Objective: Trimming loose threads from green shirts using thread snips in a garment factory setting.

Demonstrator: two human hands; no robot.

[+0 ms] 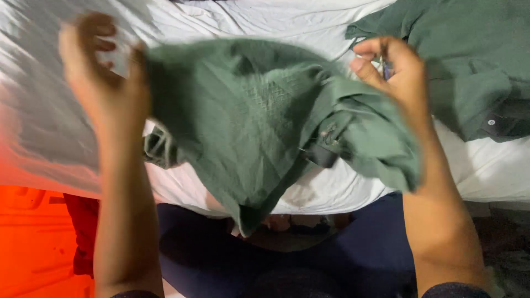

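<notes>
Green garment held up by 2 hands: left hand & right hand pinch its edges over white sheet; 2nd green garment far right.

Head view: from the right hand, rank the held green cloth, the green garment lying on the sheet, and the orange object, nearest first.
1. Held green cloth: in the right hand, stretched across to the left hand.
2. Green garment: lying on the white sheet, just right of that hand.
3. Orange object: bottom-left corner, beyond the left arm.
</notes>
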